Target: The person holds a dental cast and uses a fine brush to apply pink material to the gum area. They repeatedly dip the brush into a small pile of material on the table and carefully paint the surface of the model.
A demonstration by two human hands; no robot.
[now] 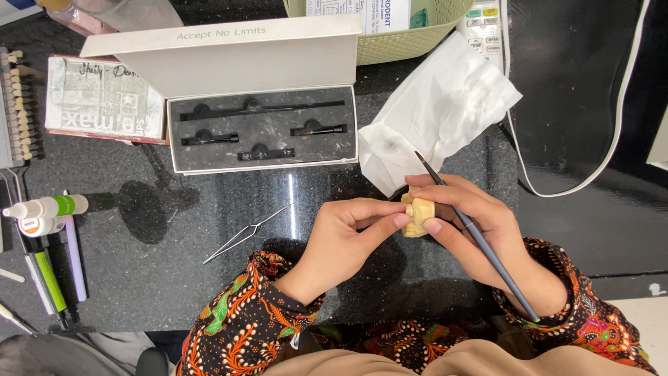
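Note:
Both my hands meet over a dark speckled countertop (209,278). Between them sits a small yellow dental model (418,216) with teeth. My left hand (344,240) pinches its left side with thumb and fingertips. My right hand (473,230) steadies the model's right side and also holds a thin grey brush (480,240), whose dark tip points up and left above the model. A crumpled white tissue (435,115) lies just behind the hands.
An open white box (261,129) with dark foam holds several black brush parts. Metal tweezers (243,235) lie left of my hands. Small bottles (42,209), pens (52,278), a tooth shade guide (17,104), a cream basket (403,42) and a white cable (612,139) surround them.

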